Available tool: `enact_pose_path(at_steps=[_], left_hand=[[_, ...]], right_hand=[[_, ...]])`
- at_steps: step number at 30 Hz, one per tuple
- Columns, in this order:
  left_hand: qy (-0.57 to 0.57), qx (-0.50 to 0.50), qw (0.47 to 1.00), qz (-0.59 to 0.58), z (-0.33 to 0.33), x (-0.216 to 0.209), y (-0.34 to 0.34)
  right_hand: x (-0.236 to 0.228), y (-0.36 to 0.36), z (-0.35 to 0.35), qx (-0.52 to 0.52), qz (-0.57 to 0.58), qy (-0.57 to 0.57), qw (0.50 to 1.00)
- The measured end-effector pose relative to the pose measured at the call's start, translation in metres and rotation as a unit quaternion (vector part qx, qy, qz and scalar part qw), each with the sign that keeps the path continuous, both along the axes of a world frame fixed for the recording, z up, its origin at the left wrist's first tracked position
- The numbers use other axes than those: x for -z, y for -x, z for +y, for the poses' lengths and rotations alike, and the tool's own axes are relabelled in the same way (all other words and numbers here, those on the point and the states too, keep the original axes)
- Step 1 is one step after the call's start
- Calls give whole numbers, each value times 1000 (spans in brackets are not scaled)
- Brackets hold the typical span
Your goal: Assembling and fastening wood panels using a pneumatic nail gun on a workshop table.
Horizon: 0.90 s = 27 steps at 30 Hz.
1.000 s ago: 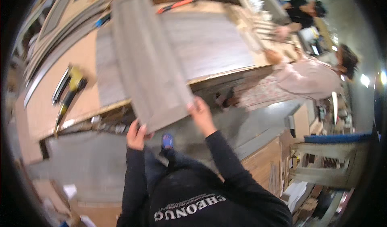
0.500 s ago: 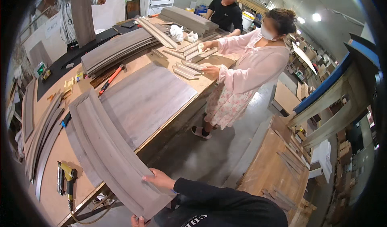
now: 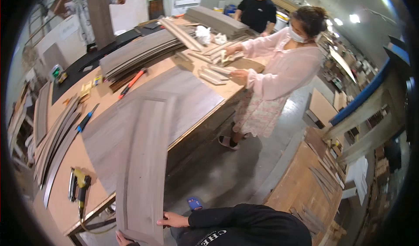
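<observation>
I hold a long grey-brown framed cabinet door panel (image 3: 142, 171) by its near end, tilted up over the table's front corner. My right hand (image 3: 173, 220) grips the right edge, thumb on the face and the other fingers mostly hidden. At the lower left corner, my left hand (image 3: 124, 237) is closed on the same panel; only part of it shows. The far end of the panel looks blurred. Behind it, a flat grey-brown board (image 3: 187, 95) lies on the workbench (image 3: 58, 211). A yellow and black nail gun (image 3: 79, 187) rests left of the panel.
Long curved strips (image 3: 56, 143), a blue-handled tool (image 3: 85, 119) and a red-handled hammer (image 3: 132, 84) lie on the bench. Stacked panels (image 3: 144, 51) stand farther back. A co-worker in pink (image 3: 283, 67) handles short trim pieces (image 3: 214, 76). A wooden table (image 3: 301, 180) stands right.
The door panel has swung to a more upright angle, its far end moving right and uncovering the blue-handled tool. Both hands still hold it, lower in the picture. The whole view has shifted slightly.
</observation>
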<state>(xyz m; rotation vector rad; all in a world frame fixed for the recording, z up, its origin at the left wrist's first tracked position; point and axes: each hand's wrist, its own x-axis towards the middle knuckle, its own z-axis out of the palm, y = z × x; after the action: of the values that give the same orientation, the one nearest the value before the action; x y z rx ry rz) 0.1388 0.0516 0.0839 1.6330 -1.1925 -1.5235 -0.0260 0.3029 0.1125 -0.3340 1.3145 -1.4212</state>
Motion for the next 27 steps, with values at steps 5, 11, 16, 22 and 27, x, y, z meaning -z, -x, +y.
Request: enact_pose_path(at_steps=[5, 11, 16, 22, 27], left_hand=[[104, 71, 992, 25, 22, -13, -26], [171, 166, 969, 72, 53, -42, 4], [422, 205, 879, -79, 1, -54, 81], [194, 185, 963, 21, 17, -61, 106], [53, 87, 987, 124, 24, -62, 129]], right_hand=[[-20, -11, -22, -1, -112, 27, 993], [-8, 12, -44, -52, -138, -40, 988], [-96, 75, -60, -266, 143, -15, 953], [-124, 168, -115, -23, 555, -93, 826], [-98, 244, -161, 14, 743, -60, 666]])
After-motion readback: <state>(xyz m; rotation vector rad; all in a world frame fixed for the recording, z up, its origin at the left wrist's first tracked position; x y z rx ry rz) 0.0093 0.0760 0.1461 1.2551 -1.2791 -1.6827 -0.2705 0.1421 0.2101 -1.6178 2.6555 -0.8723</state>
